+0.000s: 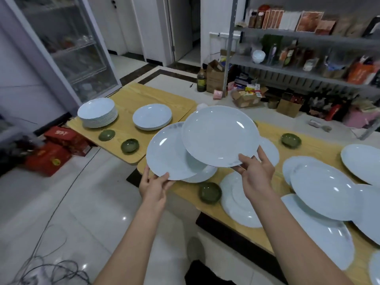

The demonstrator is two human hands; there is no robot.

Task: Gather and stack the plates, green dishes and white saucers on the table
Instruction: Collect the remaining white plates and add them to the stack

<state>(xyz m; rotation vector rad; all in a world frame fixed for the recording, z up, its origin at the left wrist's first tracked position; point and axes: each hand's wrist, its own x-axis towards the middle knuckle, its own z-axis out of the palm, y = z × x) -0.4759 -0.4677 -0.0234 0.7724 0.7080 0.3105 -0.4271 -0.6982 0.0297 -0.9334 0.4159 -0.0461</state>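
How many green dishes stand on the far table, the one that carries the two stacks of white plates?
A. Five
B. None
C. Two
C. One green dish sits in front of the tall stack, and a second green dish sits nearer the low stack, both on the far table.
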